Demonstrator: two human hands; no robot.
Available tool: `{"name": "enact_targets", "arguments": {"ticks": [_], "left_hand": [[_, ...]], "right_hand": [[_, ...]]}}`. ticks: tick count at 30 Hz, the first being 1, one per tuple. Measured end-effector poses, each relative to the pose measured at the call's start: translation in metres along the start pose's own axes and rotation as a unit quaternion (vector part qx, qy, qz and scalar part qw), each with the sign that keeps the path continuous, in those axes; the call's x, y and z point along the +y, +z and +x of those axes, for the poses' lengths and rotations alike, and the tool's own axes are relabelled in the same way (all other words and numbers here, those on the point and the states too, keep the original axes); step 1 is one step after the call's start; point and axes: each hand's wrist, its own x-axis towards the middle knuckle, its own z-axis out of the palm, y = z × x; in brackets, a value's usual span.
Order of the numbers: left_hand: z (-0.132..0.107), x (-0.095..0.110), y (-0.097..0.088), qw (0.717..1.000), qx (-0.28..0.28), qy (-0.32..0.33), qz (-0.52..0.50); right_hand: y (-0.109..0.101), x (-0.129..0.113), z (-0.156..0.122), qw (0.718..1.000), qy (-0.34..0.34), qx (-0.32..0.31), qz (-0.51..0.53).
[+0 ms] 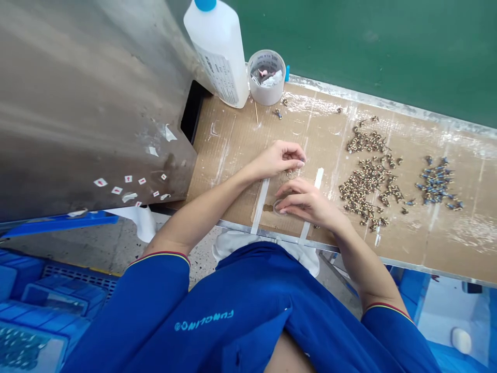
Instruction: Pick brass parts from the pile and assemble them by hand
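Observation:
My left hand [277, 159] hangs over the cardboard sheet [233, 155], its fingers curled together just above a small brass part [290, 173]. Whether it grips that part is hidden. My right hand [306, 201] lies lower, with its fingertips at a clear ring [278, 207] set on the cardboard between strips of white tape [261, 205]. To the right lie two heaps of small brass parts [365, 184] and a heap of blue-tipped parts [437, 181].
A white plastic bottle [217, 49] and a translucent cup [267, 77] holding tissue stand at the back, against a green wall [388, 41]. A stickered steel panel [97, 114] rises on the left. Blue crates [50, 295] sit on the floor below.

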Motion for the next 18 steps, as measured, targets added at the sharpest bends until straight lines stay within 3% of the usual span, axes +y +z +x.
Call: {"name": "enact_targets", "arguments": {"ticks": [8, 13, 18], "left_hand": [[0.000, 0.000, 0.001, 1.000, -0.001, -0.007, -0.016], [0.001, -0.002, 0.000, 1.000, -0.010, -0.014, -0.023], [0.001, -0.002, -0.001, 1.000, -0.010, -0.012, -0.006]], "right_hand": [[-0.002, -0.003, -0.002, 0.996, -0.005, 0.038, -0.079], [-0.003, -0.001, -0.001, 1.000, 0.004, -0.007, -0.006], [-0.010, -0.002, -0.001, 0.993, 0.042, 0.056, 0.092]]}}
